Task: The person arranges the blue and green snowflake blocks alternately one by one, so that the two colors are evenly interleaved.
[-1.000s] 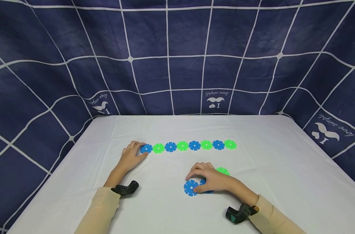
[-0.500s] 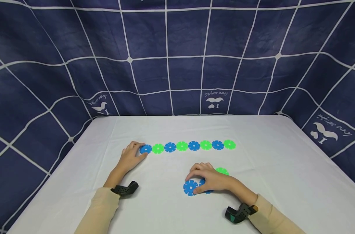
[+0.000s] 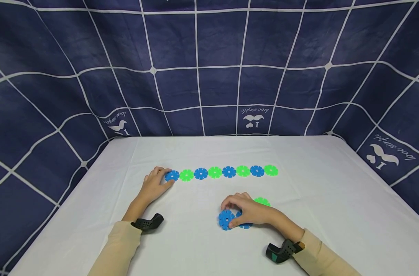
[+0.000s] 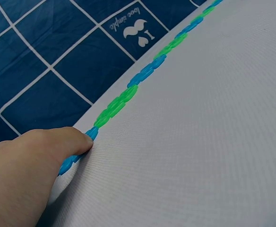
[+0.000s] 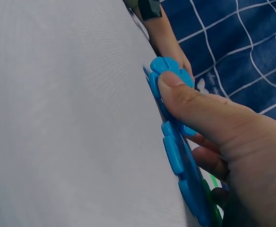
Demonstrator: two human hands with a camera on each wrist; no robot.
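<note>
Green and blue notched plastic snowflake discs lie in an alternating row across the table. At its left end, my left hand [image 3: 155,186] holds a blue disc [image 3: 172,176] between thumb and forefinger; the left wrist view shows the thumb on the edge of this disc [image 4: 93,134]. Closer to me, my right hand [image 3: 245,209] pinches another blue disc [image 3: 225,219], whose face tips up from the cloth in the right wrist view. Partly under that hand lies a second blue disc [image 3: 245,225]. A green disc [image 3: 262,201] shows behind the hand.
The row continues from a green disc [image 3: 186,175] to a green one [image 3: 271,170] at its right end. White cloth [image 3: 181,245] covers the table. A dark blue checked curtain [image 3: 219,88] stands round the back and sides.
My right hand has taken up the front blue disc, which lay flat before and now tilts slightly off the cloth. My left hand and the row stay put.
</note>
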